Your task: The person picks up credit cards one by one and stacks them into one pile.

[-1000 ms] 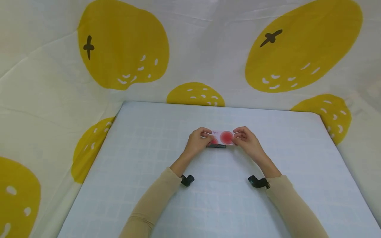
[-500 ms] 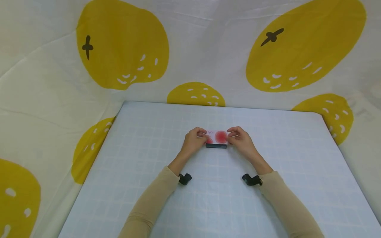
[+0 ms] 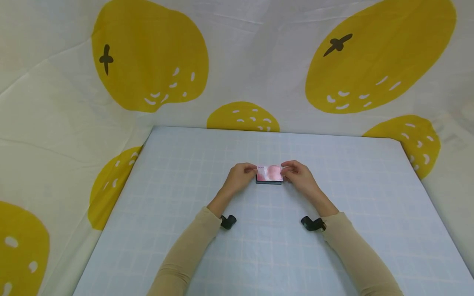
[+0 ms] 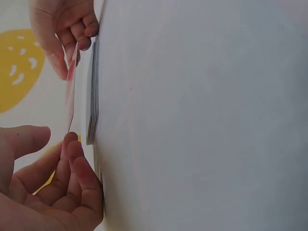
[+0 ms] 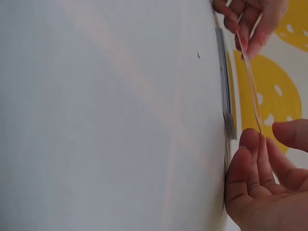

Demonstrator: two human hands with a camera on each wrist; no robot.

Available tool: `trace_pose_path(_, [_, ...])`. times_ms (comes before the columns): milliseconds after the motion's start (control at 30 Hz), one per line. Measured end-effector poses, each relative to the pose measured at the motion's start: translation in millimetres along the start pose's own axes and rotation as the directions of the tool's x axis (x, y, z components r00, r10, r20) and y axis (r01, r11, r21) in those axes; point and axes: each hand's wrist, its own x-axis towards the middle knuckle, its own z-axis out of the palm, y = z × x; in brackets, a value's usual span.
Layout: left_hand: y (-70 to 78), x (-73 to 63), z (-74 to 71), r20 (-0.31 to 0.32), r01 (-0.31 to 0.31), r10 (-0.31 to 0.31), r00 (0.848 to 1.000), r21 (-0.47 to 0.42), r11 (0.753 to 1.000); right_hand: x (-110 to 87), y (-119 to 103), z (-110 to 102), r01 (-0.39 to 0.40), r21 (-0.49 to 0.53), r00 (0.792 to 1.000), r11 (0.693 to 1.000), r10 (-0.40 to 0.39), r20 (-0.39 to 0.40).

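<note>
A thin pink-and-white card [image 3: 269, 173] with reddish round prints lies nearly flat over a stack of thin, dark-edged flat pieces [image 3: 269, 183]. Both wrist views show a gap between the card [image 4: 71, 96] and the stack [image 4: 92, 96]. At the card's left end, my left hand [image 3: 240, 176] touches it with the fingertips; its thumb [image 4: 33, 139] stands apart above. My right hand [image 3: 300, 177] touches the right end likewise, fingertips at the card's edge [image 5: 255, 103] and thumb [image 5: 291, 134] raised off it.
The stack rests on a pale table [image 3: 266, 246] covered in a light checked cloth. Behind and to the left hangs a white sheet [image 3: 259, 49] with large yellow fruit prints. Black wrist cameras [image 3: 228, 222] sit at both cuffs.
Both hands moved left with the card until it lined up over the stack, the left hand then lowering slightly. The card now lies lower and flatter, with its surface catching light. The thumbs came off its face.
</note>
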Motion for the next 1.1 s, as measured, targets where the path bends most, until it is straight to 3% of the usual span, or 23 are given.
trace_pose_path(500, [-3.1,1.9,2.4,0.034,0.039,-0.04,0.999,0.021,0.999,2.2,0.5,-1.0,-0.085,-0.062,0.996,0.994,0.087,0.029])
trace_pose_path(833, [0.3,-1.2,4.6,0.034,0.09,-0.092,0.995,0.036,0.995,2.2,2.7,-0.5,-0.092,-0.096,0.995,0.991,0.096,0.037])
trace_pose_path(1100, [0.2,-2.7,4.4,0.045,0.086,-0.088,0.995,0.042,0.995,3.7,3.3,1.8,-0.097,-0.128,0.994,0.987,0.103,0.035])
